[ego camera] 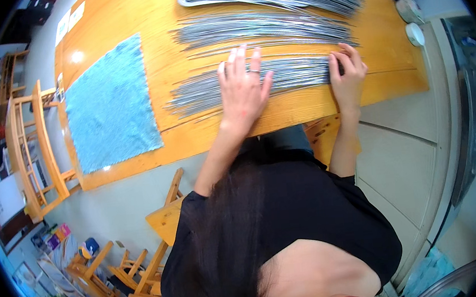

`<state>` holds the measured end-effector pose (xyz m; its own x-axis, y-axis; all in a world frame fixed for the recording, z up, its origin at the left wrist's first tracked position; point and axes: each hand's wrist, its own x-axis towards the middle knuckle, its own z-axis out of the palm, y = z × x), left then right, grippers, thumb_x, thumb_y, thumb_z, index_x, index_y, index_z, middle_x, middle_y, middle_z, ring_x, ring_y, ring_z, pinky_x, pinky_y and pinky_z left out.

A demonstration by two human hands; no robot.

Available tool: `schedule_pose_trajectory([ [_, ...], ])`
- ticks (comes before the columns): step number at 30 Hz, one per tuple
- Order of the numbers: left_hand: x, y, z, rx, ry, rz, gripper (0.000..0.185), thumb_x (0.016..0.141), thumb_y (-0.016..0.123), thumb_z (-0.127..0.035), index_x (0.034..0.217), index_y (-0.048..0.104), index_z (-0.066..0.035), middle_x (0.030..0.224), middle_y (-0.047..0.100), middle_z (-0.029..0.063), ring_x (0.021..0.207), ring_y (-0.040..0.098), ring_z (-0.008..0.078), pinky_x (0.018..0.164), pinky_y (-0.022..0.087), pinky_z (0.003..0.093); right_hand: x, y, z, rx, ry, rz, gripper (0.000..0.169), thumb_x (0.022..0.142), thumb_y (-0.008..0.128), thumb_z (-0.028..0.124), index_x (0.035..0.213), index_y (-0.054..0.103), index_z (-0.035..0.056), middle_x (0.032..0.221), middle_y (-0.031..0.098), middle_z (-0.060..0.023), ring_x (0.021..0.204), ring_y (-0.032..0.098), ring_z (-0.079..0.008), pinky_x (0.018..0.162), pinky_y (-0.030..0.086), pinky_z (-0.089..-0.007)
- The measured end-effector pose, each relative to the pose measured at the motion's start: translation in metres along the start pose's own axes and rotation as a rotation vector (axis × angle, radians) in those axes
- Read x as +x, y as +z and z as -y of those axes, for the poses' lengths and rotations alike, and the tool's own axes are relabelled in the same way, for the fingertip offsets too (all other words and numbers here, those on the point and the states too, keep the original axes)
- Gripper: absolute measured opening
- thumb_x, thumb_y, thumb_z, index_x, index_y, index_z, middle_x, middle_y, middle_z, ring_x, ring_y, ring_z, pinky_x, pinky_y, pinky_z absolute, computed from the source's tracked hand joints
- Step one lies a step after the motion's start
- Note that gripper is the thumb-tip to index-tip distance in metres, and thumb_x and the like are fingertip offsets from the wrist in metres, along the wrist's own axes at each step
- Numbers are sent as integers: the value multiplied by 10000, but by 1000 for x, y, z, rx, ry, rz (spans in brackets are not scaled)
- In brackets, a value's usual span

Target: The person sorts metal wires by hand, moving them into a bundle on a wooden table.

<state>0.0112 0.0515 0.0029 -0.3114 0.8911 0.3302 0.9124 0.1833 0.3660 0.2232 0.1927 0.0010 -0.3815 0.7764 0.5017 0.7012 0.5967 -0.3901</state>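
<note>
Thin metal rods (pixel 299 72) lie side by side in a loose near bundle on a wooden table (pixel 290 112). Across the middle of this bundle rests my left hand (pixel 241 80), palm down, fingers apart, a ring on one finger. My right hand (pixel 349 66) is at the bundle's right end, its fingers bent and thumb close to the rod ends. Whether it pinches any rod is hidden by the fingers. Just beyond, a few separate rods (pixel 254 45) lie before a second bundle of rods (pixel 252 24).
A white tray (pixel 184 0) heaped with more metal rods stands at the far side. To the left lies a blue cloth (pixel 111 108). A roll of tape (pixel 409 9) and a small white round object (pixel 415 34) sit near the right edge. Wooden chairs (pixel 46 144) stand beyond the left edge.
</note>
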Motion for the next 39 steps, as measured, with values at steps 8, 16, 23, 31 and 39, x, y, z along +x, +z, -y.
schedule_pose_trajectory([
  [8,-4,5,3,97,26,-6,533,1013,580,-403,1432,560,-73,1462,544,145,1382,467,326,1149,291,556,-1,3,-2,48,24,2,156,969,677,158,1020,749,29,1194,699,-79,1100,654,-251,995,443,-391],
  [16,-1,3,2,116,18,-27,473,1008,589,-373,1371,609,-70,1401,606,104,1334,526,288,1132,320,548,1,1,0,98,8,2,197,951,702,160,1094,734,29,1220,690,-88,1125,650,-267,985,469,-406],
  [23,0,0,1,132,37,-45,430,991,615,-344,1339,641,-93,1338,656,90,1289,576,267,1125,338,522,4,-2,6,88,-108,44,246,908,740,152,1134,728,54,1195,701,-76,1102,660,-280,971,476,-407],
  [31,1,-6,-2,101,45,-45,423,976,638,-329,1314,647,-76,1245,652,87,1188,573,289,1100,346,527,1,1,2,71,-131,57,241,917,746,184,1123,742,59,1169,704,-80,1080,654,-262,957,451,-393],
  [39,9,5,-4,67,-34,-45,563,987,615,-407,1434,557,-69,1338,558,169,1236,497,326,1101,324,510,3,1,7,85,-150,60,270,872,788,199,1099,739,61,1117,693,-91,1080,635,-270,955,443,-404],
])
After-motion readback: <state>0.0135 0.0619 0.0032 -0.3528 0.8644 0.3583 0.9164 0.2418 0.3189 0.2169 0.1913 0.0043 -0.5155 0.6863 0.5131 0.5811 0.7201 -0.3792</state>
